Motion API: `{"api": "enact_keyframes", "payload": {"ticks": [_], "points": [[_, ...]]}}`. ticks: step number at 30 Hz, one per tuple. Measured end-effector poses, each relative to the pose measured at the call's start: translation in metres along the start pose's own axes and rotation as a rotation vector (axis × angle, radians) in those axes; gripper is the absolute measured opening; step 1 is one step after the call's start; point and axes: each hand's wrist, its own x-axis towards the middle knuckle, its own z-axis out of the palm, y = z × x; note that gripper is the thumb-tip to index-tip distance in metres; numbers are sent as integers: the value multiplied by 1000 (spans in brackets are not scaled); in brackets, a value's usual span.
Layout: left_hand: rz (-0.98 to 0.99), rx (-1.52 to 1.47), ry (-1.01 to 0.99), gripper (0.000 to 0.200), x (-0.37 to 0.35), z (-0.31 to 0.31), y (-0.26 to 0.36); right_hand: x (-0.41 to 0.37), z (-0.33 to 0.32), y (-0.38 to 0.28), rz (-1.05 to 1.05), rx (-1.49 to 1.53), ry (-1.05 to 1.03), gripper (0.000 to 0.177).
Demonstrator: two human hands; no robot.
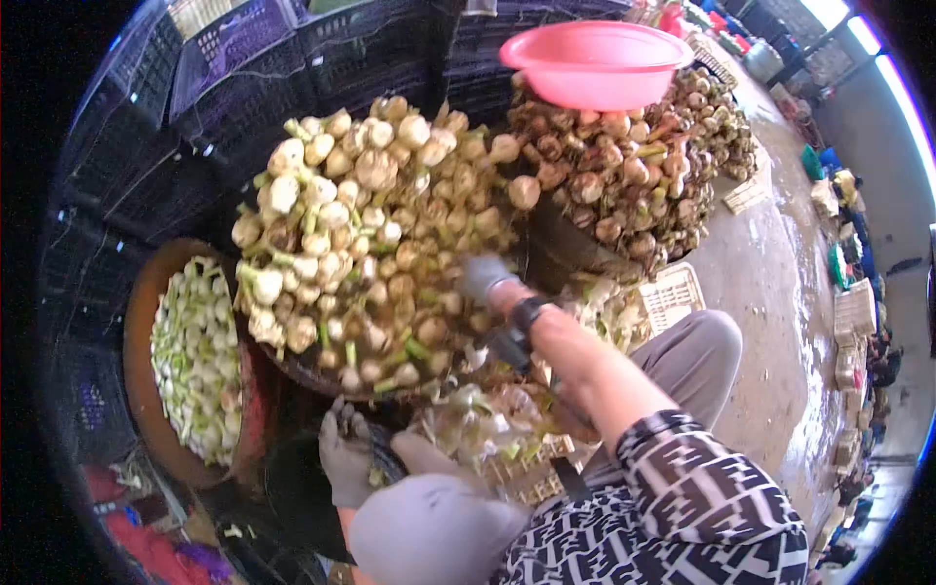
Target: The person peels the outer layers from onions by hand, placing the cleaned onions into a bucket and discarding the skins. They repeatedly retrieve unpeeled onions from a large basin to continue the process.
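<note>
One gloved right hand [484,280] is pointing far-left over heaped bulbs [379,172], the near left hand [349,462] bending (whether either's fingers are grasping, we cannot tell).

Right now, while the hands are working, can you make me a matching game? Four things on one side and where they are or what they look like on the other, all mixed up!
Things:
1. Pink basin
2. Right hand
3. White-and-green bulbs
4. Wristband

Places, colours and states:
A. Plain black
B. Inside the round brown tub on the left
C. On top of the heap of brownish bulbs
D. Gloved in grey

Right pairs: 1-C, 2-D, 3-B, 4-A
</note>
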Motion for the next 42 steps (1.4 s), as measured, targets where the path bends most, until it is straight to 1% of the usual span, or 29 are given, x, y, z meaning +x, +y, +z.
{"api": "enact_keyframes", "payload": {"ticks": [1, 2, 3, 4, 7, 8, 10, 14, 17, 18, 20, 21, 23, 24, 26, 27, 29, 30, 31, 32, 33, 35, 37, 38, 39, 41, 42], "points": [[0, 15, -17, 33, 3, -6, 0, 12, 6, -3, 66, 96, -42, 31], [-9, -36, -4, 32, 3, -4, 1, 22, 9, -9, 136, 190, -77, 34], [-18, -87, 12, 31, 1, 0, 2, 18, -5, -21, 211, 297, -116, 36], [-26, -137, 27, 31, 1, 1, 3, 29, 5, -20, 140, 254, -156, 38], [-24, -104, 46, 29, 9, -14, 3, 52, 47, -17, 121, 263, -121, 33], [-32, -114, 15, 29, 6, -9, 5, 56, 61, -16, 117, 271, -114, 31], [-35, -82, 38, 29, 4, -7, 6, 60, 86, -7, 75, 239, -91, 32], [-62, -40, 111, 29, 0, -9, 4, 71, 107, 10, -45, 162, -29, 32], [-47, -57, 38, 28, -10, -10, 4, 62, 95, 14, -201, 27, -56, 30], [-52, -66, 57, 27, -11, -12, 2, 56, 81, 11, -284, -91, -112, 29], [-60, -84, 93, 26, -9, -18, -4, 53, 69, 6, -252, -136, -61, 29], [-74, -92, 73, 26, -6, -24, -9, 55, 70, 7, -238, -157, -35, 28], [-105, -98, 36, 27, -1, -35, -13, 52, 73, 10, -179, -127, -150, 27], [-91, -91, 48, 26, -2, -34, -12, 54, 76, 14, -150, -115, -206, 26], [-64, -84, 63, 25, -1, -26, -8, 68, 117, 37, -292, -110, -123, 24], [-48, -64, 65, 25, -2, -19, -5, 64, 113, 33, -285, -147, -126, 23], [-17, -19, 77, 26, -6, -2, 4, 39, 63, -4, -249, -266, -159, 21], [14, 44, 16, 27, -6, 6, 9, 26, 42, -21, -251, -274, -157, 20], [44, 106, -43, 28, -6, 14, 13, 16, 25, -37, -257, -236, -142, 19], [73, 168, -101, 29, -4, 22, 16, 12, 25, -42, -284, -103, -101, 21], [107, 270, -118, 32, 0, 31, 18, 8, 26, -47, -317, 27, -63, 23], [183, 474, -162, 39, 7, 50, 22, -37, -28, -86, -117, 668, -12, 26], [531, 1008, -235, 49, 21, 56, 16, -63, -50, -115, -185, 747, 113, 32], [722, 1271, -263, 55, 26, 60, 17, -68, -53, -129, -160, 832, 127, 35], [720, 1340, -293, 72, 21, 72, 14, -56, -31, -135, -233, 689, 258, 45], [588, 1187, -367, 73, 50, 37, -11, -80, -66, -167, -80, 668, 75, 55], [557, 1110, -308, 71, 47, 31, -13, -78, -56, -169, -103, 742, 115, 57]]}}
